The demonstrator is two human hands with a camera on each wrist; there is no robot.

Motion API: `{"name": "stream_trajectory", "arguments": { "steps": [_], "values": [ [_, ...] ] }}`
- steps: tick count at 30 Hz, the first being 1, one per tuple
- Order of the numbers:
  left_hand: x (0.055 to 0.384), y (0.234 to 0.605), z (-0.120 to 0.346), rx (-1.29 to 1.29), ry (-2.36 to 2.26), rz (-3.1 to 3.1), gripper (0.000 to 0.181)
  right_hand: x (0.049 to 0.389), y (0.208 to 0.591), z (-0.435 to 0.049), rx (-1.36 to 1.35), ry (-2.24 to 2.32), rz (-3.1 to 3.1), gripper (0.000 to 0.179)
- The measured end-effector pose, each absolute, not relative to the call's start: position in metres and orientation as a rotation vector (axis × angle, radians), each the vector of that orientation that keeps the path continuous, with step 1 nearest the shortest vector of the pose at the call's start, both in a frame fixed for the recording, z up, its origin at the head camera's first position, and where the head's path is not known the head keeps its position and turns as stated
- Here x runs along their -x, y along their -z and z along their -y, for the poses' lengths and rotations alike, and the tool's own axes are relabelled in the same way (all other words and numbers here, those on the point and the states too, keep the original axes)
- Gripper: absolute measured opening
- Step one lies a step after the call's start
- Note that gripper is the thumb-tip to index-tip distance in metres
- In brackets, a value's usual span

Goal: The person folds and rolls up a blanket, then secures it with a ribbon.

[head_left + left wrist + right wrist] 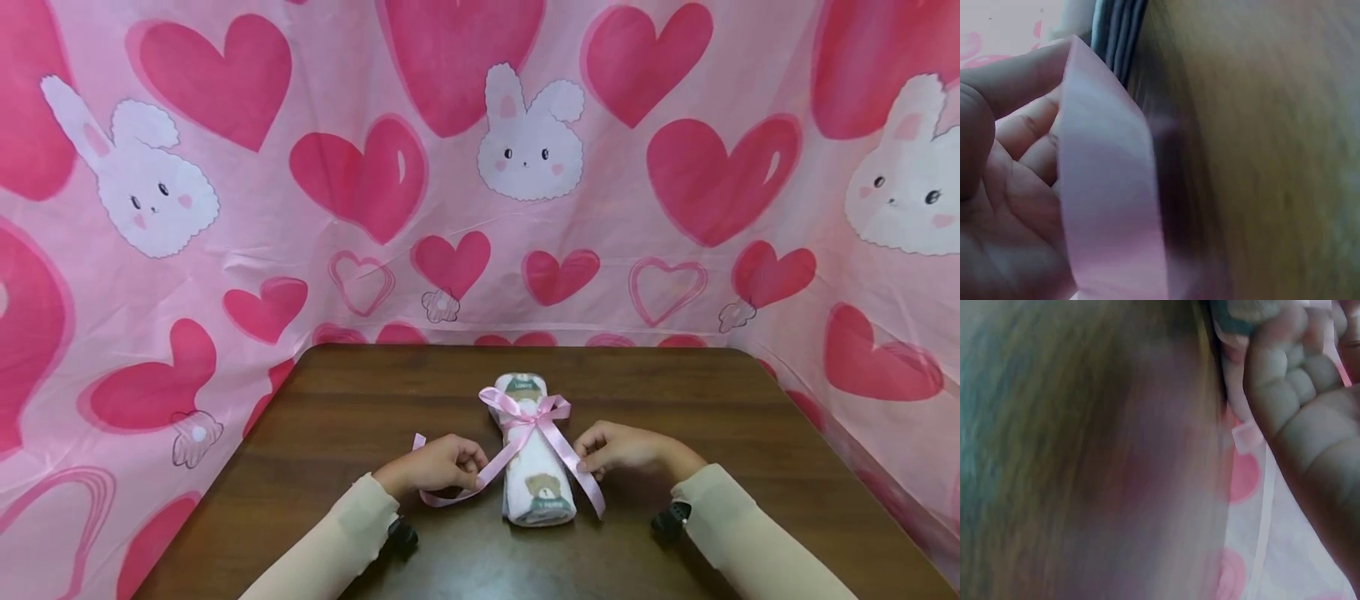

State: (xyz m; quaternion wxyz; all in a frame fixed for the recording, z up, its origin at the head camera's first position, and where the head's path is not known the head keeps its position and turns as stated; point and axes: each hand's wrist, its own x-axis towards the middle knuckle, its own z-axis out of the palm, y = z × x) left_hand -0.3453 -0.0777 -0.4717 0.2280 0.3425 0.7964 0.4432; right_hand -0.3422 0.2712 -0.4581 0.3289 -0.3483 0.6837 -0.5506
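A rolled white towel [538,471] with bear prints lies lengthwise on the brown table, with a pink ribbon [540,415] tied round it in a bow. To its left, my left hand [438,463] has curled fingers at one ribbon tail and holds it; the loose end loops beneath the hand. In the left wrist view that ribbon tail [1110,181] runs wide across the fingers. On the towel's other side, my right hand [618,447] pinches the second tail, whose end hangs over the towel's right edge. The right wrist view shows this hand [1316,419] with bent fingers.
The brown wooden table [360,383] stretches out around the towel. Behind it and on both sides hangs a pink cloth [450,208] printed with hearts and rabbits. Dark wrist cameras [402,537] sit under both sleeves, close above the tabletop.
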Motion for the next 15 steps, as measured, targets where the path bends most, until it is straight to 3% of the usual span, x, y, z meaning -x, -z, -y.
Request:
{"name": "stream_trajectory", "arguments": {
  "steps": [7,15],
  "values": [
    [0.342,0.470,0.077,-0.922,-1.199,-2.190,0.016,0.342,0.462,-0.284,0.715,1.526,-1.671,0.009],
    [0.342,0.468,0.074,-0.933,-1.159,-2.211,0.014,0.338,0.471,-0.278,0.576,1.438,-1.754,0.026]
  ]
}}
